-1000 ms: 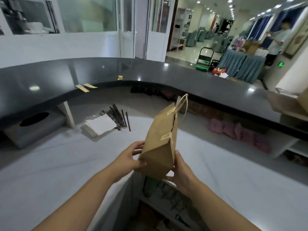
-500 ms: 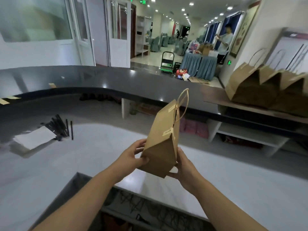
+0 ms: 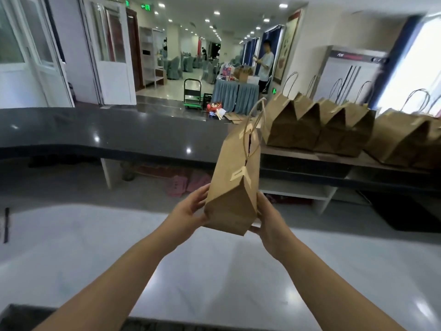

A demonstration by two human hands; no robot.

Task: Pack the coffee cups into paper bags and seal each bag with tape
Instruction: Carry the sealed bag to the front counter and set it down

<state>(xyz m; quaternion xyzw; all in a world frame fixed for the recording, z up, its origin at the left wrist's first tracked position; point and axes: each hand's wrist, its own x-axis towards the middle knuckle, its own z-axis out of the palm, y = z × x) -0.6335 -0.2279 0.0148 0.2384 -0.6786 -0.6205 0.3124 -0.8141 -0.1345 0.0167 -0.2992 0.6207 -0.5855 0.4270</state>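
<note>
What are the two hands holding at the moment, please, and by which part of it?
A taped brown paper bag, held off the counter by its lower end: the left hand grips one side near the base, the right hand the opposite side. Its handles are untouched.

This looks like a service counter at the edge of a hotel or banquet hall. A long curved dark counter [image 3: 124, 132] fronts a white worktop [image 3: 214, 271]. Beyond it, a tiled hall with ceiling spotlights holds rows of covered chairs [image 3: 174, 68], a skirted table [image 3: 235, 96], a green trolley [image 3: 192, 93] and green exit signs [image 3: 145, 6].
</note>
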